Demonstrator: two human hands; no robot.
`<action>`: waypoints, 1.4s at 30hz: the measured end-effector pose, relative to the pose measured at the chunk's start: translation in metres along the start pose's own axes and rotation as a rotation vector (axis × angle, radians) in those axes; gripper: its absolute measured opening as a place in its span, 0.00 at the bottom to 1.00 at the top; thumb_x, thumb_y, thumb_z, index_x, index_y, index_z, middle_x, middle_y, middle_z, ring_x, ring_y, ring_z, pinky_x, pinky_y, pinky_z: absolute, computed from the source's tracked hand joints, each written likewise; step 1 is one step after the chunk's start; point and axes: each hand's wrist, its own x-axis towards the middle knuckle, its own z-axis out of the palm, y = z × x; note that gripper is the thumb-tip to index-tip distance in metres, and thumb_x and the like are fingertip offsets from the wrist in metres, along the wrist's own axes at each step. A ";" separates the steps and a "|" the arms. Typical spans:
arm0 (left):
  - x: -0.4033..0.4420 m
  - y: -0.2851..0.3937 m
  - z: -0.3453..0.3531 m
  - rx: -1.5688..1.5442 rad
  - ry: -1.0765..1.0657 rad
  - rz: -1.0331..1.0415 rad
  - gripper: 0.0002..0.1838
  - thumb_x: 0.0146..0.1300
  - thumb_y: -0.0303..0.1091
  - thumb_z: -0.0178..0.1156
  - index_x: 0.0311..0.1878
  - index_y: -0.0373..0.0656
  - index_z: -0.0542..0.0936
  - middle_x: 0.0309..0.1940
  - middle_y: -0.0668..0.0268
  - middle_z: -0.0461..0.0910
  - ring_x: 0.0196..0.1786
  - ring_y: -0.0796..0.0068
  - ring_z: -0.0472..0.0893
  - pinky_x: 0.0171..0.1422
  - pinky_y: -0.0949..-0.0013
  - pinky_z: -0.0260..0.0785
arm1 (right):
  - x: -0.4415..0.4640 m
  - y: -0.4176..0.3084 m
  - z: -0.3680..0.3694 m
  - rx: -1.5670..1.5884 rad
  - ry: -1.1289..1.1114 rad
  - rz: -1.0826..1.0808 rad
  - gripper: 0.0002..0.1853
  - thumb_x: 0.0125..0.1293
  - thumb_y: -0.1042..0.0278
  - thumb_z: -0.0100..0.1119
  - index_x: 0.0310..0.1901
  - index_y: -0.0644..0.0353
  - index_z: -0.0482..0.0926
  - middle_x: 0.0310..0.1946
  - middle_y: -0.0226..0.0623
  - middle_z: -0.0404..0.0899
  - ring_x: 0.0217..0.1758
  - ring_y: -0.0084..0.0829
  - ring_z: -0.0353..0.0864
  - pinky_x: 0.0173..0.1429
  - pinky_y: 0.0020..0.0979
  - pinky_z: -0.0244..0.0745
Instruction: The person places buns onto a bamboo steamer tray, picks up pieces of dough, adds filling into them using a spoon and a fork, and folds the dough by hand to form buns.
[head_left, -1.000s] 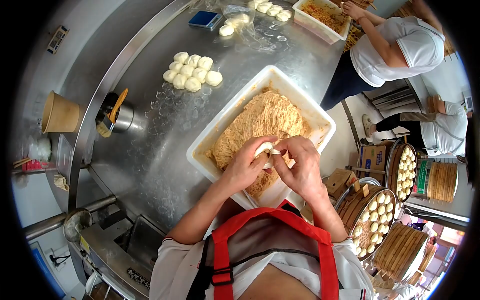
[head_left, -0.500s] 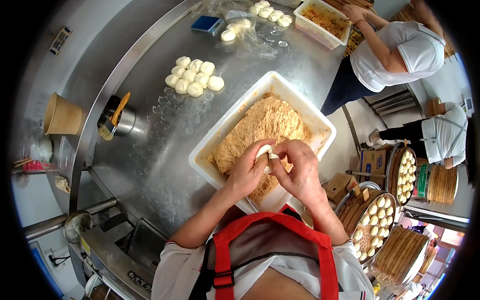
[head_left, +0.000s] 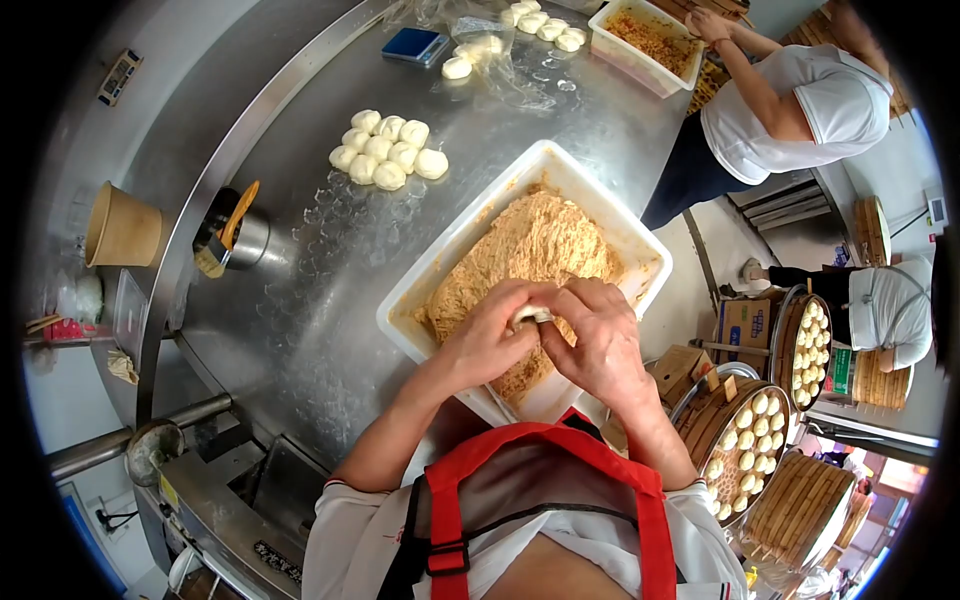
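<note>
Above a white tub (head_left: 420, 290) heaped with tan filling (head_left: 530, 240), my left hand (head_left: 492, 335) curls round a small piece of white dough (head_left: 530, 315). From the other side my right hand (head_left: 600, 335) pinches the dough's edge, and the fingertips of both hands nearly meet. Most of the dough is hidden by my fingers. Rows of round dough pieces (head_left: 378, 148) sit together on the steel table (head_left: 300, 330), beyond the tub to the left.
A blue scale (head_left: 415, 46), plastic film (head_left: 510, 75) and more dough pieces are at the back. A metal pot (head_left: 250, 240) with a brush stands left. A co-worker (head_left: 790, 105) stands by another tub (head_left: 650, 45). Steamers with buns (head_left: 745, 450) are at right.
My left fingers have closed further over the dough, which shows less than before. My hands have drawn closer together. The far co-worker at right has bent lower.
</note>
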 end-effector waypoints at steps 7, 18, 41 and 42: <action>0.000 -0.012 -0.001 -0.627 0.200 -0.246 0.30 0.75 0.52 0.32 0.52 0.35 0.76 0.46 0.59 0.79 0.47 0.74 0.78 0.53 0.71 0.70 | -0.005 0.003 0.005 0.113 -0.012 0.067 0.09 0.50 0.78 0.65 0.34 0.61 0.78 0.28 0.41 0.77 0.33 0.43 0.77 0.39 0.39 0.72; 0.004 -0.013 0.021 -0.765 0.320 -0.336 0.41 0.73 0.62 0.24 0.38 0.36 0.80 0.28 0.61 0.82 0.31 0.73 0.81 0.37 0.71 0.76 | 0.000 -0.009 0.002 0.065 -0.059 -0.034 0.10 0.49 0.78 0.66 0.35 0.60 0.79 0.26 0.38 0.77 0.31 0.41 0.77 0.39 0.38 0.72; 0.006 -0.006 0.001 -0.341 0.156 -0.415 0.47 0.70 0.69 0.23 0.36 0.35 0.83 0.23 0.62 0.79 0.32 0.68 0.81 0.42 0.66 0.75 | -0.001 -0.012 -0.001 -0.021 -0.038 -0.086 0.10 0.47 0.78 0.66 0.33 0.59 0.78 0.28 0.37 0.79 0.32 0.40 0.80 0.38 0.38 0.74; 0.007 -0.006 0.002 -0.285 0.191 -0.404 0.47 0.70 0.69 0.22 0.36 0.35 0.83 0.24 0.61 0.80 0.33 0.67 0.81 0.44 0.65 0.74 | 0.000 -0.013 -0.002 -0.034 -0.036 -0.103 0.10 0.47 0.78 0.66 0.33 0.59 0.78 0.28 0.38 0.78 0.32 0.41 0.79 0.38 0.38 0.73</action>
